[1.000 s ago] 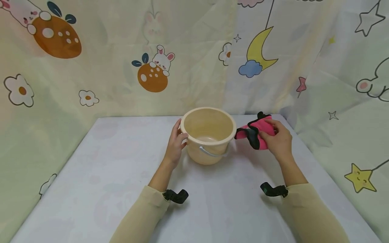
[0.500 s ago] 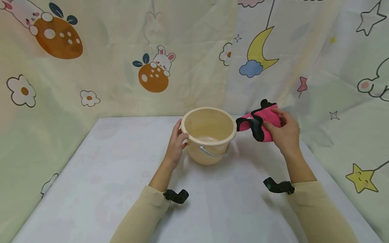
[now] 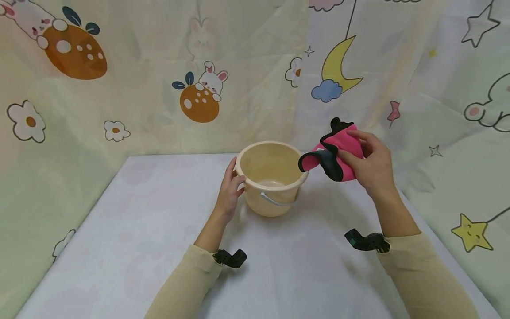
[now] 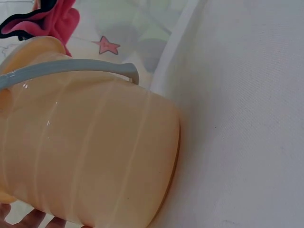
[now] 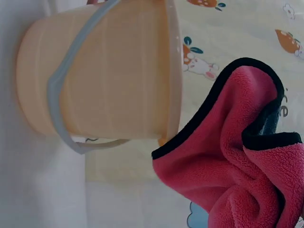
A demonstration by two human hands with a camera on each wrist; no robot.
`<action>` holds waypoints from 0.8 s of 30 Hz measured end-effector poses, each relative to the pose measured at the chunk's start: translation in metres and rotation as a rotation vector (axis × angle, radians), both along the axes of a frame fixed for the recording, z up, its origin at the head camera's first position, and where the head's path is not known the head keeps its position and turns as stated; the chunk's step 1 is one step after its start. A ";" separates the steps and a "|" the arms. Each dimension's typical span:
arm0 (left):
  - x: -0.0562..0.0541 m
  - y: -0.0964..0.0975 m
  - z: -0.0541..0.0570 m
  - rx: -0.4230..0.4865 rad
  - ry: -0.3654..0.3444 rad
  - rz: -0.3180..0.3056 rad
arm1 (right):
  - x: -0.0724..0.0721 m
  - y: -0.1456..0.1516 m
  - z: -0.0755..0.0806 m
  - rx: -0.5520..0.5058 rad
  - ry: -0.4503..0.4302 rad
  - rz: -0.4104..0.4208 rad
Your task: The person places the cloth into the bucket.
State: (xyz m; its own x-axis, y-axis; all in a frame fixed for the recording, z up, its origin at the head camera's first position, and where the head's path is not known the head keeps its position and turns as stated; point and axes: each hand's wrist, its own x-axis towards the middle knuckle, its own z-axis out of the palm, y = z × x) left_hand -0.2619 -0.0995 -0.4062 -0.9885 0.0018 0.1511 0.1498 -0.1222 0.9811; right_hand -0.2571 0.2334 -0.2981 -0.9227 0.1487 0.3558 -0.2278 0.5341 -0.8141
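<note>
A cream plastic bucket [image 3: 271, 201] with a grey handle [image 4: 71, 67] stands upright on the table. My left hand [image 3: 229, 188] holds its left side, thumb at the rim and fingers round the outside wall. In the head view my right hand [image 3: 372, 161] pinches a bunched cloth [image 3: 346, 148], pink and fleecy with black edging and a dark grey side. The cloth hangs in the air at the bucket's right, one folded corner overlapping the rim in this view. Up close in the right wrist view, the pink cloth [image 5: 232, 161] droops in folds beside the bucket's mouth.
A white-covered table [image 3: 159, 239] carries the bucket near its back edge. Behind and to the sides hangs a printed curtain [image 3: 255, 66] with rabbits, flowers, stars and a moon. A black camera mount sits on each wrist, the left one [image 3: 231, 258] close above the table.
My right hand has lifted the cloth up from beside the bucket, then brought it slightly left over the rim's right edge. The left hand and bucket have stayed in place.
</note>
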 end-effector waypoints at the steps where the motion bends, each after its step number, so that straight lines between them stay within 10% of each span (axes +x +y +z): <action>1: 0.000 0.000 0.000 -0.001 -0.001 0.001 | 0.000 -0.002 0.002 -0.006 0.003 0.010; 24: 0.002 0.002 -0.001 -0.040 0.003 0.019 | -0.007 -0.055 0.011 -0.040 0.041 0.273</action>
